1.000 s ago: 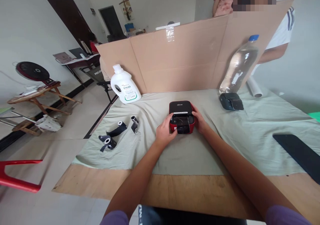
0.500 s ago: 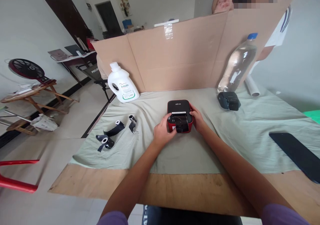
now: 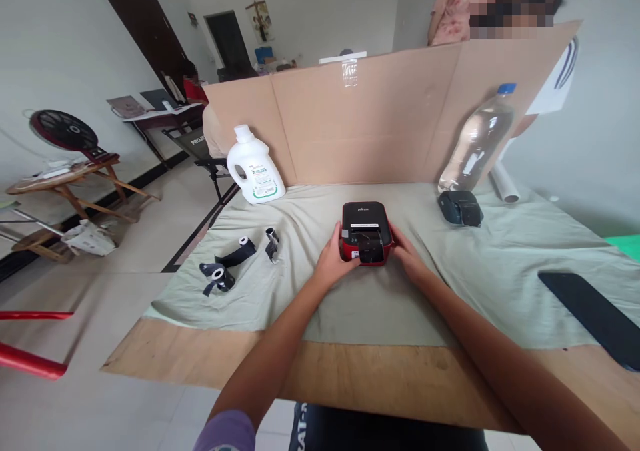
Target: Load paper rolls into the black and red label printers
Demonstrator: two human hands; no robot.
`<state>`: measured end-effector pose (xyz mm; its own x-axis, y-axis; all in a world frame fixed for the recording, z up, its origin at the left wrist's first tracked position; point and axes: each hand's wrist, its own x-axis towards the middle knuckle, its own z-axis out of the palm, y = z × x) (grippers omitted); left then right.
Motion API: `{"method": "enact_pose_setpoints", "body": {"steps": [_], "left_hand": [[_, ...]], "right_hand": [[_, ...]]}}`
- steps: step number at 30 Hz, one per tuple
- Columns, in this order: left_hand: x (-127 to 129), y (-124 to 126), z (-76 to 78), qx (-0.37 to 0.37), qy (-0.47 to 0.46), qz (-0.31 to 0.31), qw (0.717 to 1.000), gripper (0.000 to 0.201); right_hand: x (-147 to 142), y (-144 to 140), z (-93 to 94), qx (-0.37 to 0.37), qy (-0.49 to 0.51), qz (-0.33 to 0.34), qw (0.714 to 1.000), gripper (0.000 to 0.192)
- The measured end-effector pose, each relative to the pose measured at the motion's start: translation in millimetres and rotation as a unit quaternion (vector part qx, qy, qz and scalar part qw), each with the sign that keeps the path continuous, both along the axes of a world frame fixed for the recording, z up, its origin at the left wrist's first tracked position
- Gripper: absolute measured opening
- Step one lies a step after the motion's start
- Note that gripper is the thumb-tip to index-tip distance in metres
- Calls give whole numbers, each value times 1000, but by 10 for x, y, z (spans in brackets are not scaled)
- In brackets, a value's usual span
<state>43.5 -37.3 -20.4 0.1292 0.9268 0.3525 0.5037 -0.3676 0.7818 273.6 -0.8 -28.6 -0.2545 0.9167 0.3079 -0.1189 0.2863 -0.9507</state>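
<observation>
the small red and black label printer (image 3: pixel 365 232) sits on the pale green cloth (image 3: pixel 450 284) covering the plywood worktop (image 3: pixel 350 377), near the middle and in front of the cardboard screen (image 3: pixel 380 117). the left hand (image 3: pixel 334 259) cups its left side with fingers curled against the casing, and the right hand (image 3: pixel 407 254) presses its right side the same way, so the printer is clasped between both. a strip of black tape (image 3: pixel 371 247) hangs from its front slot.

it looks like a stiff plastic box, light enough for one hand, with smooth sides that could slip; the flat side walls seem the safest hold, while the lid and the loose tape look like the delicate parts.

left of it lie three black tape rolls with white cores (image 3: pixel 235 259), partly unwound. a white plastic detergent jug (image 3: pixel 255 174) stands further back on the left. on the right are a second, dark printer (image 3: pixel 461 208), a clear plastic bottle with a blue cap (image 3: pixel 477 141) leaning on the cardboard, a white paper roll (image 3: pixel 503 184) and a flat black slab (image 3: pixel 590 314). nothing crowds the printer closely. other people stand behind the screen.
</observation>
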Motion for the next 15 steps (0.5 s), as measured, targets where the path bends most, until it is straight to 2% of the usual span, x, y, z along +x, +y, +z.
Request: {"method": "enact_pose_setpoints", "body": {"steps": [2,4,7,12,15], "left_hand": [[-41,24,67,-18,-11,-30,999,106],[-127,64,158,-17,-14,-51,998,100],[-394,187,306,-3,-20,-38,999,94],[-1219,566,582,10,-49,-11,999,87],[-1817,771,719,28,-61,-11,998,86]], "right_hand": [[-7,-93,28,51,-56,-13,997,87],[-97,-100,79,89,-93,-38,991,93],[-402,54,236,116,-119,-36,985,95],[-1266,559,629,145,-109,26,983,97],[-1892,874,740,145,-78,72,984,103]]}}
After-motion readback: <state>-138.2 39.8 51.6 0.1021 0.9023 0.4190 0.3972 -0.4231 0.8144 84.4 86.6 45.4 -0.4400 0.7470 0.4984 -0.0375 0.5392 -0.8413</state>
